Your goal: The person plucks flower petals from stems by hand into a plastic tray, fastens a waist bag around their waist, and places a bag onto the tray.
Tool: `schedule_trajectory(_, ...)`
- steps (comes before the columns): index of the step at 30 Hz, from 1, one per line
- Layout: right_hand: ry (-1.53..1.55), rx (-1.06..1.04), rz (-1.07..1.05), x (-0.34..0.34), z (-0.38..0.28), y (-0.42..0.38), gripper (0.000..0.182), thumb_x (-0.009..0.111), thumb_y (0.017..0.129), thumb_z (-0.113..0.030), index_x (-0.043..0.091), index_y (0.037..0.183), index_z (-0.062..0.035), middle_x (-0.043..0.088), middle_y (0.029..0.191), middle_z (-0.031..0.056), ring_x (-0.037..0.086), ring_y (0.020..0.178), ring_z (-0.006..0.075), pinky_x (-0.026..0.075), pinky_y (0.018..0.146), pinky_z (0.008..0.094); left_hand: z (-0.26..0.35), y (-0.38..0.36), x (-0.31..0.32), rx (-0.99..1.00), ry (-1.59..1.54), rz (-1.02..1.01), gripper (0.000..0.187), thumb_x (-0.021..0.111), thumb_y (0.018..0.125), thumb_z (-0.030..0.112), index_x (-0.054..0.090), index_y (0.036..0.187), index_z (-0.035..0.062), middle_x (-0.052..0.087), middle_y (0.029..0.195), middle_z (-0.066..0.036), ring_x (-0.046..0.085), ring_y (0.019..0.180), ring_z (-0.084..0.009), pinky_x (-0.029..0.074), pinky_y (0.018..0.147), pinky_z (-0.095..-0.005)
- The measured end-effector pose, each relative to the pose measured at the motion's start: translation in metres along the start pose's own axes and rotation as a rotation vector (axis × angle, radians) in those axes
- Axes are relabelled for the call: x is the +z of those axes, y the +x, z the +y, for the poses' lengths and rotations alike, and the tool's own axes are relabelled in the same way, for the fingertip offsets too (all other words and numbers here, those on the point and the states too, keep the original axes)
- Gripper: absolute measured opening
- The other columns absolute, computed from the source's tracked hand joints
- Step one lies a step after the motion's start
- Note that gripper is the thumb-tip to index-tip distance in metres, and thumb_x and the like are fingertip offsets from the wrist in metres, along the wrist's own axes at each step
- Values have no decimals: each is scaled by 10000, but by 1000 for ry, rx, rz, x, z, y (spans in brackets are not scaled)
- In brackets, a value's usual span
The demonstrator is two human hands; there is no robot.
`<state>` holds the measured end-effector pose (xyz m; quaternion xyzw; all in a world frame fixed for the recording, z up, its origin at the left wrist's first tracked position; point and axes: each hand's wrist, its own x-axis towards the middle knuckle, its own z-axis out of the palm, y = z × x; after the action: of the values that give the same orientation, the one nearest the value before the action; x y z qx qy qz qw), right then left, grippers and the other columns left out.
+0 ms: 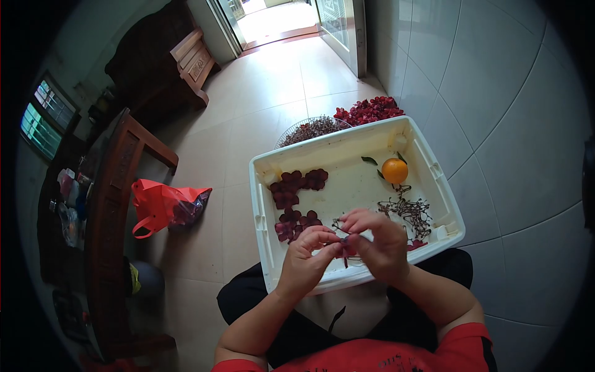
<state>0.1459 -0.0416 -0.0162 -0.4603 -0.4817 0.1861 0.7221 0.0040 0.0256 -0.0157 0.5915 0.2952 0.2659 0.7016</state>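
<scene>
Over the near side of a white plastic bin [344, 183], both my hands meet, fingers closed in pinches. Between them is a dark red fabric-like flower [348, 249] with a thin brown stem piece showing by the fingertips. My left hand [302, 263] pinches the flower from the left. On the other side, my right hand [384, 251] grips at the flower and its stem; the fingers partly hide the exact hold. Inside the bin, several dark maroon flowers [286, 198] lie along the left. A tangle of thin brown stems [414, 216] lies to the right, below an orange [395, 170] with green leaves.
Beyond the bin stand a round wire basket of brown stems [313, 129] and a pile of red flowers [372, 111]. A red bag [164, 204] sits on the tiled floor at left, beside a wooden table [114, 186]. A tiled wall [496, 124] rises at right.
</scene>
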Motion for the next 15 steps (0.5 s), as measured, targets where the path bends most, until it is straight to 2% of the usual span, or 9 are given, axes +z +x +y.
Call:
schedule_trajectory(3, -179, -150, -360, 0, -4, 3, 254, 646, 792, -2, 586, 1039, 0, 650, 985, 103, 601, 805, 161, 502, 786, 292, 3, -3, 7, 60, 10, -65, 113, 625, 837, 26, 667, 939, -1, 519, 1063, -59, 530, 905, -146, 433, 809, -248)
schedule_trajectory(4, -181, -149, -355, 0, -5, 3, 254, 646, 792, -2, 586, 1039, 0, 650, 985, 103, 601, 805, 161, 502, 786, 292, 3, -3, 6, 58, 11, -69, 113, 625, 837, 26, 667, 939, -1, 519, 1063, -59, 530, 905, -146, 433, 809, -248)
schedule_trajectory(8, -13, 251, -304, 0, -3, 0, 298, 641, 818, -53, 603, 1109, 1, 655, 1049, 88, 586, 762, 111, 468, 641, 187, -2, -1, 0, 35, -104, -61, 111, 634, 836, 33, 677, 937, 23, 510, 1051, -50, 517, 942, -148, 429, 831, -254)
schedule_trajectory(9, -13, 252, -307, -1, -4, 1, 298, 641, 818, -53, 603, 1109, 1, 655, 1049, 88, 586, 762, 111, 468, 641, 187, -4, -1, 1, 36, -105, -58, 111, 634, 836, 33, 677, 937, 23, 510, 1051, -50, 517, 942, -148, 429, 831, -254)
schedule_trajectory(13, 274, 647, -342, -7, -15, 6, 347, 630, 842, -44, 570, 1181, -1, 659, 971, 96, 578, 712, 103, 466, 618, 185, -7, -2, 3, 62, 13, -30, 107, 642, 840, 52, 688, 938, 50, 508, 1049, -51, 496, 984, -152, 430, 843, -260)
schedule_trajectory(15, 316, 633, -334, -4, -12, 3, 329, 628, 852, -59, 576, 1171, -2, 661, 962, 89, 574, 708, 100, 460, 608, 182, -7, 0, 4, 110, 51, 0, 98, 638, 842, 40, 683, 929, 37, 507, 1053, -57, 501, 974, -158, 441, 829, -258)
